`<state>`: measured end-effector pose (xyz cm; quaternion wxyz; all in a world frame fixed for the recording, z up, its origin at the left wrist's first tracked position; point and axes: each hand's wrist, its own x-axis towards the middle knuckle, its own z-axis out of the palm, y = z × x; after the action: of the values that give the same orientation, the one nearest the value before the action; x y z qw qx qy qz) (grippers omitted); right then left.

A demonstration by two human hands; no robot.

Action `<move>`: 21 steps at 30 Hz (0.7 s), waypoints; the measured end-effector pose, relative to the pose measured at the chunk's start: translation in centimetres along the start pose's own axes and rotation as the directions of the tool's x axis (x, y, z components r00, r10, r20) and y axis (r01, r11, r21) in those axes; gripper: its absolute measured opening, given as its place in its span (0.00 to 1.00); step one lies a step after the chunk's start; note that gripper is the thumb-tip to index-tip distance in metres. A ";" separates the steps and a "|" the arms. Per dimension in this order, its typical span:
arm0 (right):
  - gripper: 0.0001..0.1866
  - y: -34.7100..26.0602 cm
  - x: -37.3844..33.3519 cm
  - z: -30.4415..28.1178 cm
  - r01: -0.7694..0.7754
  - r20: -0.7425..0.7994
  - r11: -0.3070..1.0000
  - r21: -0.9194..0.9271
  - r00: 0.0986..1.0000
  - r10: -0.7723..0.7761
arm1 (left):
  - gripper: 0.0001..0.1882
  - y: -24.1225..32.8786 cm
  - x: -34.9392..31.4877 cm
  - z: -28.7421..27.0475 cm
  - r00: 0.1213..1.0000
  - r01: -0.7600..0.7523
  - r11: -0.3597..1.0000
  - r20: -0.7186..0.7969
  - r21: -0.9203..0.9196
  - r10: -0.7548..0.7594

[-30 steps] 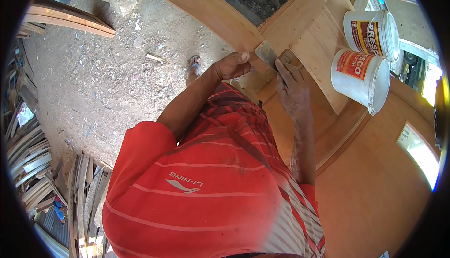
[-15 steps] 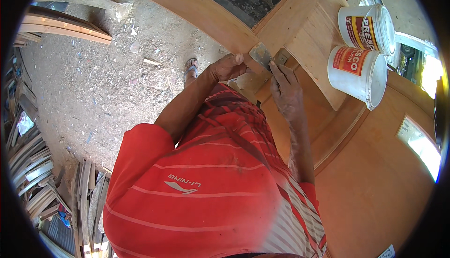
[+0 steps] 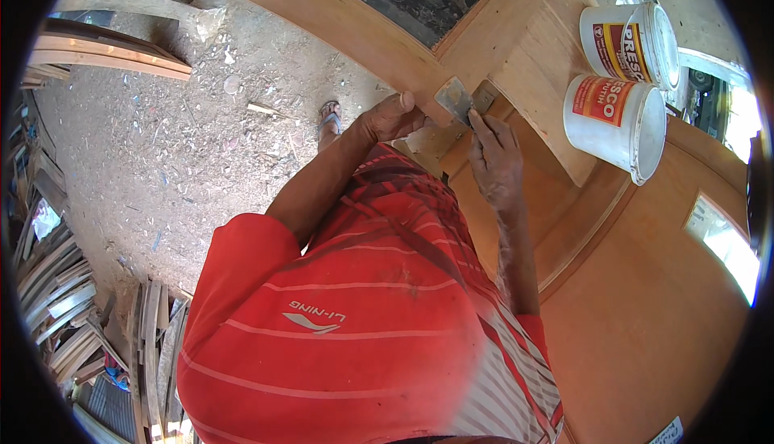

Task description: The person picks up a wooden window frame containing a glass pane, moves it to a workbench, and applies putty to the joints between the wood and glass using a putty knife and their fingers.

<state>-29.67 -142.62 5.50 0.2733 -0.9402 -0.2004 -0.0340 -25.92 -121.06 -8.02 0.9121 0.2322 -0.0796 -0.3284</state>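
A wooden frame [image 3: 363,37] spans the far side; two white buckets [image 3: 617,125] sit right; the left hand [image 3: 393,119], grip unclear, nears its edge; the right hand [image 3: 496,162] clamps a flat scraper [image 3: 453,95] there; work looks underway, remainder unclear.

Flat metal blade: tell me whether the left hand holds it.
No, the right hand holds the flat metal blade, with the left hand to its left.

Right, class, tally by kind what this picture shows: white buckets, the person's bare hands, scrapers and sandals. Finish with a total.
White buckets: 2
Bare hands, left hand and right hand: 2
Scraper: 1
Sandal: 1
Total: 6
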 end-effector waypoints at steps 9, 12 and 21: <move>0.23 -0.3 0.5 -0.7 -0.115 -0.065 0.992 0.052 0.991 0.118 | 0.64 -0.1 -0.1 -0.4 1.000 0.024 0.997 0.008 -0.073 -0.024; 0.25 -0.4 1.0 -1.9 -0.222 -0.218 0.969 0.110 0.946 0.242 | 0.65 0.2 0.5 -0.4 0.997 0.073 0.995 0.007 -0.072 -0.072; 0.25 -6.6 -0.3 0.3 -0.411 -0.253 0.904 0.114 0.868 0.427 | 0.60 1.4 0.0 -0.8 0.980 0.188 0.982 0.069 -0.020 -0.186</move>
<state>-32.53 -137.51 8.50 0.3253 -0.9394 0.0469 -0.0971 -24.85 -119.83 -8.06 0.8770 0.2155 -0.0837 -0.4212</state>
